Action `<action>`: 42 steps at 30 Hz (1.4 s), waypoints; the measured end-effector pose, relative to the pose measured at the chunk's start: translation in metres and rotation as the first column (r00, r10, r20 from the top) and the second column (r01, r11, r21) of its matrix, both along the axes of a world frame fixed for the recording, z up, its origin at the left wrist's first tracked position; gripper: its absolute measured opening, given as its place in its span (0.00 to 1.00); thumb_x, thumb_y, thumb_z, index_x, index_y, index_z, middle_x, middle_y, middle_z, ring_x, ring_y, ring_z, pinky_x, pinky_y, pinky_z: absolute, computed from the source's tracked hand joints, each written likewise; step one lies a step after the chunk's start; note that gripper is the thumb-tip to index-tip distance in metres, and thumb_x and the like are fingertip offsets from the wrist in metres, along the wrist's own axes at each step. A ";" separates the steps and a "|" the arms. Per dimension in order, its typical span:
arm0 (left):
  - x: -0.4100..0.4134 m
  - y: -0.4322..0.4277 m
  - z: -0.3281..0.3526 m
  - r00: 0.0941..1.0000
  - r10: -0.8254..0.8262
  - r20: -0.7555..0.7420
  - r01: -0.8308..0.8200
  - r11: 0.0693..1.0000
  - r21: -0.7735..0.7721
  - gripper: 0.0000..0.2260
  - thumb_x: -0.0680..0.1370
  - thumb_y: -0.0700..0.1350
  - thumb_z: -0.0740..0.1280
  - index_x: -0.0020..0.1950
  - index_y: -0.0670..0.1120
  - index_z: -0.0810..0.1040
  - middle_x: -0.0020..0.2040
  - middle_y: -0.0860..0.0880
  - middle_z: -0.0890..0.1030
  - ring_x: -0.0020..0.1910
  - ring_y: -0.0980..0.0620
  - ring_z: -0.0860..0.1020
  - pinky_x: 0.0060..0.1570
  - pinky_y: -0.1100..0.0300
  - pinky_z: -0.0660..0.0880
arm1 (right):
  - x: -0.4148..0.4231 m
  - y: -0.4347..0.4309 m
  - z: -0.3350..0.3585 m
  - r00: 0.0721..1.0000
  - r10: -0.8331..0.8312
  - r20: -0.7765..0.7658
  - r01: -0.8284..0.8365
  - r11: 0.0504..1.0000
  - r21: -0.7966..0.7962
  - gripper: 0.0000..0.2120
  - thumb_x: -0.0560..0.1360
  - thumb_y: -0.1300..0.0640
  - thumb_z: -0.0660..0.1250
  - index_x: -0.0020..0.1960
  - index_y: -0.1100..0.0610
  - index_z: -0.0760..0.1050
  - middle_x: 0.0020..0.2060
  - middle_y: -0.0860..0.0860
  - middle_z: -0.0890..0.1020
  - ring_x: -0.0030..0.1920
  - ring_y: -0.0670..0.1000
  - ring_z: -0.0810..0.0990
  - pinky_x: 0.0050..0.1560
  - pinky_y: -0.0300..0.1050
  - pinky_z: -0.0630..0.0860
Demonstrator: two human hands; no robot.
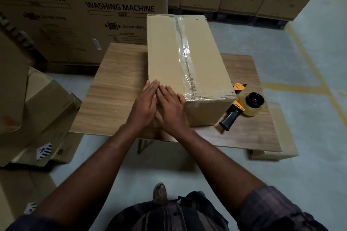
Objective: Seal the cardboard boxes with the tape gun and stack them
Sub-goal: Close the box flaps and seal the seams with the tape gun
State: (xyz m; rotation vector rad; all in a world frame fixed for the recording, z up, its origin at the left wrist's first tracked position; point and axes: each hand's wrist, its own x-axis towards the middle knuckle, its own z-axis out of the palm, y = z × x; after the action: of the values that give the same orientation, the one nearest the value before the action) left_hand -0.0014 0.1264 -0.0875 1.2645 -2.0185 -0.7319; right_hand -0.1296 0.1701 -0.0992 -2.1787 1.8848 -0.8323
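1 low table [116, 80] with a wood-grain top is seen standing on a grey floor [272, 39]. 1 long cardboard box [165, 52] is laid lengthwise on the table, running from the near edge toward the far edge, a little right of the middle. Its flaps are closed, and 1 strip of clear tape [185, 52] is run along the top seam and folded over the near end. A bare band of tabletop is left along the left edge. 1 tape gun [242, 107] is laid on its side near the right edge, just beside the box's near right corner. Its black handle is pointed toward the near edge, and 1 roll of clear tape is mounted on it.
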 end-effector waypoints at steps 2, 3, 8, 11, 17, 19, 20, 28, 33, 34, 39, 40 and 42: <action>-0.003 0.010 0.000 0.998 0.059 -0.015 -0.059 0.998 -0.008 0.23 0.82 0.41 0.54 0.77 0.41 0.67 0.78 0.46 0.66 0.79 0.51 0.58 0.72 0.75 0.51 | -0.007 0.003 0.001 0.998 0.063 0.027 -0.063 0.998 0.008 0.31 0.76 0.49 0.65 0.77 0.58 0.70 0.77 0.53 0.70 0.79 0.55 0.64 0.72 0.51 0.54; -0.005 0.016 0.000 0.996 0.091 -0.020 -0.091 0.996 -0.013 0.23 0.82 0.41 0.54 0.77 0.41 0.67 0.78 0.46 0.67 0.79 0.51 0.58 0.72 0.75 0.51 | -0.010 0.004 0.002 0.995 0.095 0.032 -0.096 0.995 0.019 0.31 0.75 0.48 0.64 0.77 0.58 0.70 0.77 0.53 0.70 0.79 0.55 0.63 0.73 0.52 0.54; -0.011 0.032 -0.003 0.981 0.192 0.003 -0.191 0.980 -0.057 0.21 0.83 0.36 0.57 0.77 0.42 0.69 0.77 0.47 0.67 0.79 0.51 0.59 0.71 0.75 0.51 | -0.040 0.023 0.000 0.974 0.194 -0.117 -0.187 0.980 0.067 0.35 0.80 0.45 0.61 0.81 0.61 0.59 0.82 0.56 0.59 0.82 0.55 0.52 0.81 0.56 0.47; -0.015 0.032 -0.001 0.976 0.220 0.002 -0.219 0.974 -0.057 0.21 0.82 0.35 0.57 0.76 0.42 0.70 0.77 0.47 0.68 0.78 0.50 0.60 0.72 0.75 0.50 | -0.095 0.039 -0.004 0.958 0.089 -0.272 -0.075 0.995 0.065 0.36 0.83 0.38 0.52 0.84 0.56 0.49 0.83 0.51 0.50 0.83 0.51 0.46 0.81 0.57 0.38; -0.023 0.036 0.006 0.961 0.275 -0.022 -0.275 0.961 -0.025 0.21 0.82 0.32 0.58 0.75 0.42 0.71 0.76 0.48 0.68 0.77 0.55 0.58 0.69 0.79 0.50 | -0.199 0.026 0.021 0.955 -0.147 -0.256 0.194 0.966 0.169 0.32 0.85 0.39 0.47 0.84 0.53 0.51 0.83 0.49 0.52 0.83 0.51 0.48 0.79 0.59 0.36; -0.026 0.038 0.007 0.953 0.301 -0.039 -0.302 0.953 0.000 0.21 0.82 0.32 0.58 0.75 0.42 0.72 0.76 0.48 0.68 0.77 0.54 0.59 0.70 0.78 0.52 | -0.191 0.022 0.025 0.972 -0.170 -0.164 0.207 0.948 0.241 0.34 0.85 0.39 0.50 0.84 0.56 0.49 0.84 0.52 0.49 0.83 0.55 0.46 0.80 0.59 0.39; -0.028 0.039 0.008 0.947 0.317 -0.055 -0.316 0.949 0.012 0.20 0.82 0.33 0.58 0.74 0.42 0.73 0.76 0.47 0.69 0.77 0.53 0.61 0.71 0.75 0.54 | -0.183 0.021 0.027 0.978 -0.185 -0.100 0.206 0.938 0.278 0.37 0.84 0.38 0.52 0.84 0.58 0.48 0.84 0.53 0.47 0.83 0.56 0.44 0.80 0.59 0.41; -0.052 0.069 0.014 0.869 0.479 -0.121 -0.473 0.878 0.079 0.21 0.82 0.33 0.58 0.74 0.42 0.72 0.75 0.48 0.71 0.71 0.61 0.66 0.69 0.76 0.57 | -0.178 0.010 0.033 0.971 -0.165 0.174 0.097 0.934 0.344 0.41 0.83 0.39 0.57 0.83 0.61 0.44 0.83 0.54 0.41 0.82 0.60 0.37 0.80 0.56 0.45; -0.083 0.112 0.005 0.889 0.451 -0.079 -0.451 0.892 0.013 0.20 0.82 0.38 0.57 0.74 0.44 0.72 0.74 0.53 0.68 0.72 0.62 0.64 0.72 0.68 0.58 | -0.194 -0.028 0.030 0.963 -0.150 0.223 0.072 0.944 0.322 0.39 0.83 0.39 0.59 0.83 0.61 0.48 0.83 0.55 0.44 0.82 0.61 0.40 0.79 0.60 0.50; -0.088 0.116 0.005 0.900 0.433 -0.050 -0.434 0.901 -0.003 0.21 0.80 0.40 0.57 0.74 0.45 0.72 0.74 0.52 0.69 0.72 0.59 0.66 0.72 0.63 0.59 | -0.193 -0.038 0.031 0.962 -0.174 0.210 0.095 0.936 0.338 0.39 0.83 0.39 0.59 0.83 0.62 0.49 0.83 0.55 0.44 0.82 0.62 0.40 0.79 0.63 0.51; -0.077 0.105 0.012 0.924 0.381 -0.011 -0.381 0.924 -0.015 0.19 0.77 0.44 0.61 0.68 0.48 0.76 0.64 0.53 0.75 0.65 0.53 0.72 0.66 0.54 0.65 | -0.130 -0.030 0.048 0.979 -0.201 0.019 0.178 0.904 0.389 0.44 0.81 0.38 0.58 0.82 0.66 0.46 0.82 0.60 0.42 0.81 0.63 0.36 0.78 0.70 0.42; -0.068 0.097 0.012 0.927 0.374 -0.034 -0.375 0.927 0.000 0.17 0.77 0.44 0.61 0.65 0.48 0.77 0.60 0.55 0.75 0.62 0.52 0.74 0.66 0.51 0.68 | -0.105 -0.012 0.050 0.991 -0.132 0.015 0.116 0.915 0.387 0.44 0.81 0.38 0.58 0.82 0.66 0.45 0.82 0.60 0.42 0.81 0.62 0.36 0.78 0.70 0.40; -0.052 0.080 0.012 0.922 0.379 -0.081 -0.377 0.925 0.033 0.14 0.77 0.42 0.62 0.61 0.46 0.79 0.56 0.53 0.76 0.56 0.51 0.77 0.61 0.48 0.74 | -0.063 0.027 0.043 1.000 0.005 -0.018 0.002 0.926 0.377 0.43 0.81 0.38 0.56 0.82 0.65 0.45 0.82 0.59 0.41 0.82 0.60 0.35 0.76 0.71 0.37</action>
State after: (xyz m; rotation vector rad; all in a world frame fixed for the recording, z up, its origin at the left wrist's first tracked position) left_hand -0.0529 0.2067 -0.0751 1.5471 -1.6318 -0.6046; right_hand -0.1927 0.1971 -0.0558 -1.9543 1.8653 -0.4033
